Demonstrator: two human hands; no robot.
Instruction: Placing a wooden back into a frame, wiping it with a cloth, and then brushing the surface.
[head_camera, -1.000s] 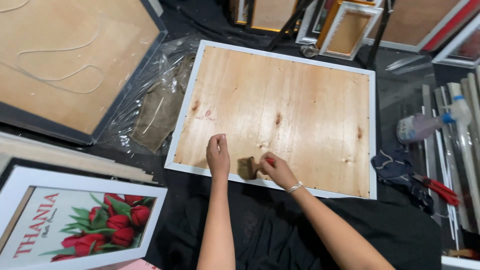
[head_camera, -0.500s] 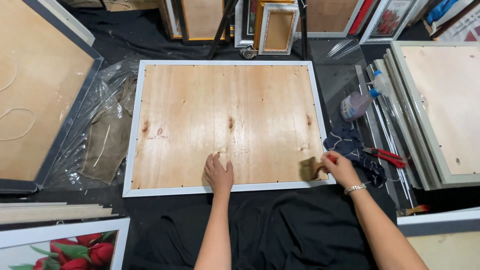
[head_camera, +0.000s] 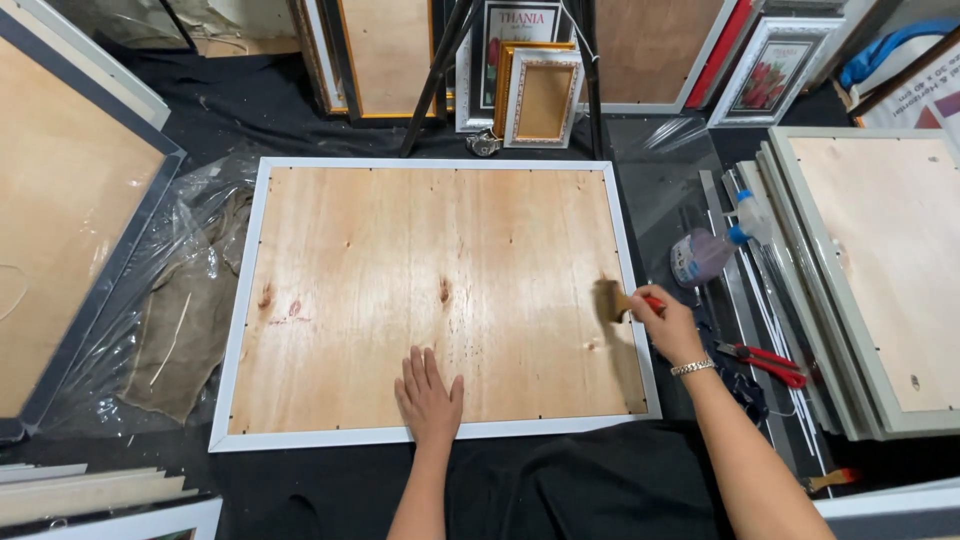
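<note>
The right hand, clamped on a small brush, has swept from the bottom edge to the white-framed plywood backing's right rim; the left hand, fingers together, presses flat nearby.

Right hand grips brush; left hand flat on plywood back.
</note>
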